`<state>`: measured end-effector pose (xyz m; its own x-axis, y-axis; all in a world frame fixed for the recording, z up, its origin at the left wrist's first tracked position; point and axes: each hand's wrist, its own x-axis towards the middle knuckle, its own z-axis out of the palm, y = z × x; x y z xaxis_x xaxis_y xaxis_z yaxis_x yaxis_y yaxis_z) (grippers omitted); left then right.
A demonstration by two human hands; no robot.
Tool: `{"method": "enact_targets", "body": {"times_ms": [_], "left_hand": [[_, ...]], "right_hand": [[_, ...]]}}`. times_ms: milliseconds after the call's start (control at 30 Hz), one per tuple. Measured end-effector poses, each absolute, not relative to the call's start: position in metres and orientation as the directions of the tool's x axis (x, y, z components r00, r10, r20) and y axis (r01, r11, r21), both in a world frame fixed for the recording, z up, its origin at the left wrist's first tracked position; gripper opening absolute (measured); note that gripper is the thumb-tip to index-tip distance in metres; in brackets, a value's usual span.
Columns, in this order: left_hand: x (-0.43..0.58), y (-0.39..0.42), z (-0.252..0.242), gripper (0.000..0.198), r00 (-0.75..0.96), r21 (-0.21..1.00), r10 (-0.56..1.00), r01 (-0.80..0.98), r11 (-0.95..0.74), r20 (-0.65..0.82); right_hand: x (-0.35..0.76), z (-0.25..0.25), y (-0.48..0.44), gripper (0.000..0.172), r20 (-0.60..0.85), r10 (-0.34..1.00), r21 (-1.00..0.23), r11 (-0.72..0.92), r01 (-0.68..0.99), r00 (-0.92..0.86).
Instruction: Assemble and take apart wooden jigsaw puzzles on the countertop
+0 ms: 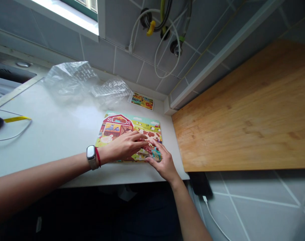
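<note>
The left hand (128, 144), fingers extended and loosely open, lies over a farm-scene picture board (136, 124). Beside it, the right hand (164, 164) curves at the board's lower right, thumb apart from fingers; whether it grips anything cannot be told. The board lies on the white bench (47, 134); beyond are a small picture card (142, 101) and crumpled clear plastic (72, 77).
</note>
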<state>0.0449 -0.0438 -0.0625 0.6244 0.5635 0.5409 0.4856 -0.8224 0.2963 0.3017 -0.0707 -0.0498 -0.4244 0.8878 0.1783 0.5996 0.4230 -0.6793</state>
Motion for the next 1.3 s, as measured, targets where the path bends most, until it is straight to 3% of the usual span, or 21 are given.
{"method": "enact_targets", "body": {"times_ms": [100,300,567,700,900,1133,1300], "left_hand": [[0.050,-0.045,-0.066,0.035,0.661,0.299,0.540,0.451,-0.841,0.521],[0.038,-0.043,-0.073,0.050,0.663,0.347,0.596,0.484,-0.803,0.453],[0.015,-0.025,-0.082,0.033,0.567,0.478,0.646,0.437,-0.762,0.511],[0.016,-0.025,-0.082,0.038,0.474,0.498,0.679,0.462,-0.734,0.561],[0.025,-0.038,-0.086,0.043,0.527,0.487,0.658,0.442,-0.753,0.538],[0.037,-0.049,-0.085,0.067,0.612,0.466,0.629,0.430,-0.774,0.480],[0.042,-0.049,-0.089,0.059,0.654,0.415,0.605,0.445,-0.794,0.455]], "right_hand": [[0.299,-0.052,-0.075,0.051,0.184,0.881,-0.684,0.433,0.586,-0.436],[0.297,-0.053,-0.070,0.045,0.172,0.896,-0.701,0.404,0.588,-0.410],[0.297,-0.045,-0.055,0.031,0.169,0.891,-0.670,0.418,0.614,-0.422],[0.289,-0.041,-0.051,0.035,0.077,0.855,-0.594,0.452,0.666,-0.512],[0.282,-0.041,-0.052,0.054,-0.017,0.836,-0.524,0.460,0.716,-0.549],[0.280,-0.037,-0.057,0.069,0.049,0.905,-0.600,0.365,0.712,-0.423],[0.282,-0.041,-0.058,0.068,0.036,0.947,-0.593,0.277,0.756,-0.319]]}}
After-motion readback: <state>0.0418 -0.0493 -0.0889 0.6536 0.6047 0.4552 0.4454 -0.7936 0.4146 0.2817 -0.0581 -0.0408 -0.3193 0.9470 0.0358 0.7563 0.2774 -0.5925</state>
